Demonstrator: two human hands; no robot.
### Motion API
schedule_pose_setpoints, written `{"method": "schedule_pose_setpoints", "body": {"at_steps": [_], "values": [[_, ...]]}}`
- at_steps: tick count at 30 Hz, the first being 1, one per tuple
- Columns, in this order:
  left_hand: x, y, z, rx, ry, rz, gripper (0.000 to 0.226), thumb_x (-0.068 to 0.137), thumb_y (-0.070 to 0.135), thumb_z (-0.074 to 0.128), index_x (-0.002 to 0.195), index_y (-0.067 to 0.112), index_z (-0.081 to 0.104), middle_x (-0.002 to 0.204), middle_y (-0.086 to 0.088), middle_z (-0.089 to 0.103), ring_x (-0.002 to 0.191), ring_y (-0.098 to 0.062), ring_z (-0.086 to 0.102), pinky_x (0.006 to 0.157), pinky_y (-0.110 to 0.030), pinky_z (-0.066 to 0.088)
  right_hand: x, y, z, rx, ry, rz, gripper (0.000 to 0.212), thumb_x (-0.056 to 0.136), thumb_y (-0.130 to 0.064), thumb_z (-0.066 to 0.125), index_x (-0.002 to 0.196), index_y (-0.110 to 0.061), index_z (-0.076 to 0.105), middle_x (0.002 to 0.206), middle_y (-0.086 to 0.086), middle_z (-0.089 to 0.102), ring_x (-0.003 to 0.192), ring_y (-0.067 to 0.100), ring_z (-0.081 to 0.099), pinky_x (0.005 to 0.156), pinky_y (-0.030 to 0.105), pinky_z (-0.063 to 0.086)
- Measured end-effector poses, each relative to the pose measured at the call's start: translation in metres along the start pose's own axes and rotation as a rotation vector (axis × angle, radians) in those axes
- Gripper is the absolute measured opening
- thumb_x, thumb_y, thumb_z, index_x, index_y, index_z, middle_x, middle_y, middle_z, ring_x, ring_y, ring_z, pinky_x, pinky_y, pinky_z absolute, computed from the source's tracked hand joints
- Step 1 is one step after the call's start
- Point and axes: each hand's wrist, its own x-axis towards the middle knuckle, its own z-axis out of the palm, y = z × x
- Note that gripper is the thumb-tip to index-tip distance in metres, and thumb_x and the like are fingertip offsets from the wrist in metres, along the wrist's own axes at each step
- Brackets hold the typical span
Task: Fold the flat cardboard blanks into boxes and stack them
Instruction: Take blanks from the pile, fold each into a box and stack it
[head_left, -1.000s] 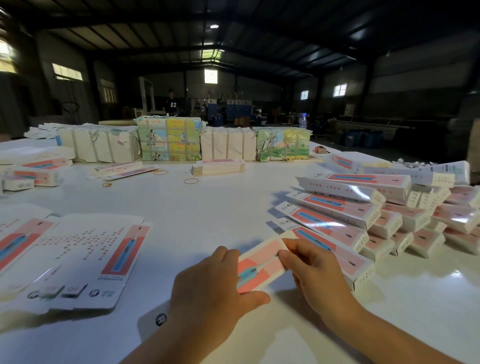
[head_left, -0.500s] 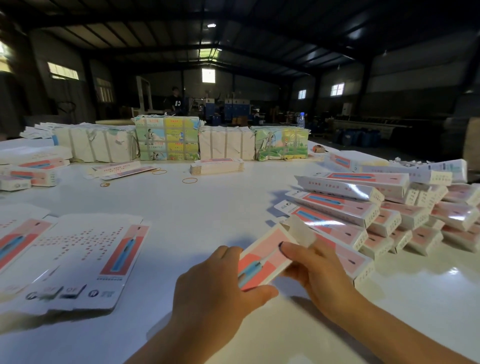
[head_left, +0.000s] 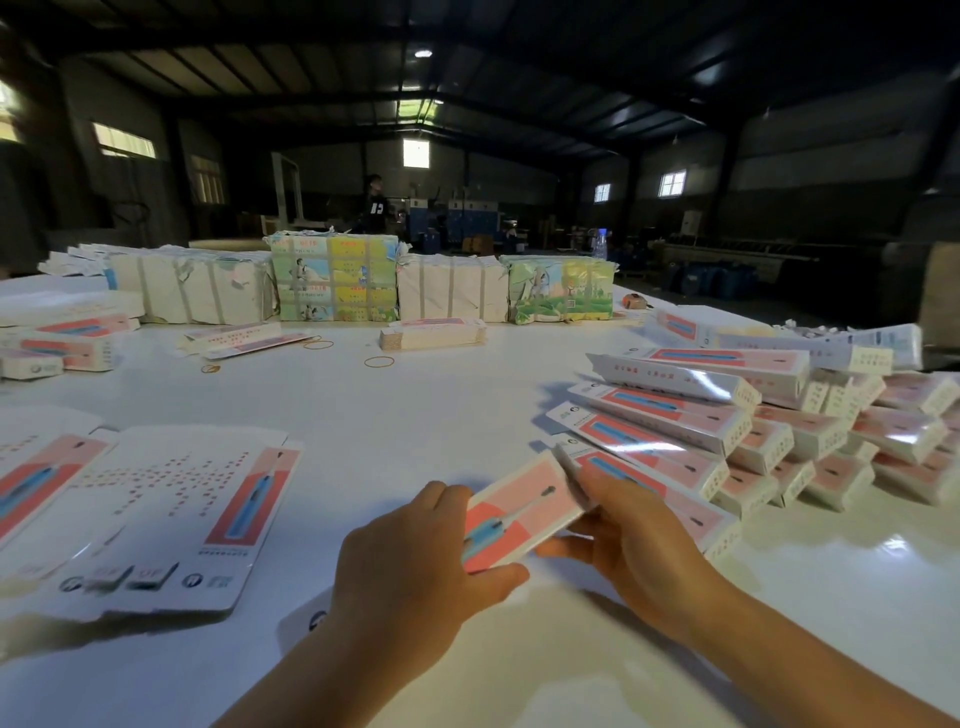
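Both hands: left, right grip pink box.

Two hands are at work, the left hand and the right hand, with one box held between them. Left of the left hand lie two flat blanks, the farther one cut by the frame edge, and right of the right hand sits one heap of folded boxes, too many and too overlapped to count surely. Far beyond both hands stand four wrapped bundles in a row, one low stack of blanks before them, three rubber bands on the worktop, and one bottle.
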Motion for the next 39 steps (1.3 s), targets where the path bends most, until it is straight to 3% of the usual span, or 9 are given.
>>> {"method": "schedule_pose_setpoints", "body": {"at_steps": [11,15,17,21,27,32,35,38,39], "values": [[0.000,-0.004,0.007,0.061,0.093,0.079,0.069,0.070,0.083,0.039,0.125,0.043,0.026,0.123,0.024,0.047,0.102,0.001,0.055,0.073,-0.011,0.044,-0.003,0.003,-0.007,-0.147,0.107,-0.034,0.035,0.095,-0.014,0.043,0.090,-0.019,0.077,0.094,0.013,0.074,0.091,0.029,0.070,0.077,0.036,0.058],[0.001,-0.004,0.010,0.094,0.085,0.100,0.071,0.070,0.083,0.039,0.126,0.042,0.026,0.122,0.024,0.047,0.100,0.001,0.055,0.070,-0.009,0.041,-0.007,0.002,-0.004,-0.458,0.159,-0.090,0.060,0.096,0.001,0.035,0.055,-0.031,0.066,0.060,-0.013,0.065,0.060,0.002,0.062,0.060,0.015,0.049],[0.001,-0.004,0.011,0.108,0.087,0.112,0.071,0.070,0.083,0.039,0.127,0.042,0.028,0.122,0.022,0.048,0.101,0.001,0.055,0.073,-0.011,0.044,-0.008,0.003,-0.005,-0.625,0.206,-0.131,0.053,0.095,-0.003,0.039,0.052,-0.028,0.059,0.056,-0.012,0.060,0.057,0.005,0.057,0.057,0.020,0.048],[0.001,-0.002,0.013,0.114,0.090,0.115,0.072,0.071,0.082,0.039,0.128,0.041,0.027,0.123,0.023,0.047,0.102,0.000,0.054,0.076,-0.011,0.045,-0.012,0.006,-0.007,-0.865,0.196,-0.215,0.032,0.089,-0.031,0.034,0.066,-0.024,0.055,0.066,-0.001,0.062,0.069,0.019,0.060,0.065,0.042,0.055],[0.001,0.004,0.010,0.139,0.086,0.102,0.072,0.072,0.081,0.036,0.131,0.041,0.023,0.126,0.025,0.044,0.105,0.000,0.053,0.079,-0.008,0.042,-0.014,0.004,0.001,-1.000,0.210,-0.348,0.030,0.089,-0.055,0.026,0.074,-0.037,0.045,0.067,-0.010,0.061,0.071,0.005,0.057,0.058,0.014,0.043],[-0.001,0.004,0.009,0.164,0.042,0.128,0.075,0.072,0.080,0.036,0.134,0.040,0.022,0.131,0.027,0.041,0.108,0.001,0.052,0.076,-0.005,0.037,-0.017,-0.002,-0.002,-1.140,0.139,-0.413,0.031,0.096,-0.043,0.033,0.075,-0.031,0.052,0.064,-0.009,0.060,0.065,0.012,0.056,0.057,0.025,0.044],[0.000,0.001,0.006,0.180,0.039,0.127,0.077,0.068,0.082,0.033,0.133,0.040,0.024,0.131,0.028,0.042,0.106,-0.001,0.054,0.076,-0.006,0.038,-0.016,0.000,-0.003,-1.070,0.097,-0.377,0.022,0.097,-0.036,0.046,0.076,-0.040,0.051,0.065,-0.022,0.059,0.066,0.003,0.057,0.057,0.014,0.042],[0.002,-0.010,0.001,0.135,0.022,0.115,0.071,0.070,0.080,0.040,0.128,0.040,0.030,0.126,0.027,0.047,0.100,-0.004,0.057,0.078,-0.008,0.044,-0.013,0.000,-0.003,-0.927,0.060,-0.297,0.009,0.093,-0.050,0.048,0.101,-0.050,0.053,0.089,-0.035,0.060,0.085,-0.005,0.059,0.070,0.009,0.043],[0.003,-0.014,-0.002,0.096,0.000,0.116,0.066,0.071,0.078,0.043,0.124,0.040,0.033,0.122,0.025,0.050,0.097,-0.004,0.058,0.079,-0.010,0.046,-0.013,0.000,-0.005,-0.935,0.048,-0.280,0.033,0.089,-0.059,0.047,0.121,-0.051,0.046,0.114,-0.037,0.054,0.105,-0.007,0.054,0.083,0.010,0.043]]}}
